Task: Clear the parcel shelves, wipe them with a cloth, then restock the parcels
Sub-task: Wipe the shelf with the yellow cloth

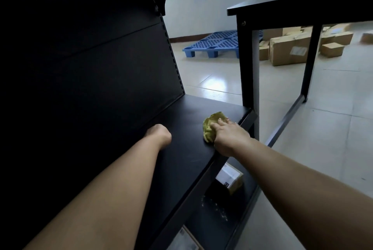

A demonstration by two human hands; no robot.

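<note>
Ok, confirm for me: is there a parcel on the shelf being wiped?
No. The shelf under the right hand bears only the yellow cloth; parcels sit lower.

Hidden and cut-off parts around the two hands

The left hand [159,133] bends at the wrist, its fingers out of sight. The right hand [227,135] covers part of the yellow-green cloth [211,126]. Below it, the shelf [181,159] hides most of a parcel [230,177]; another parcel [184,239] runs off the bottom edge.
</note>
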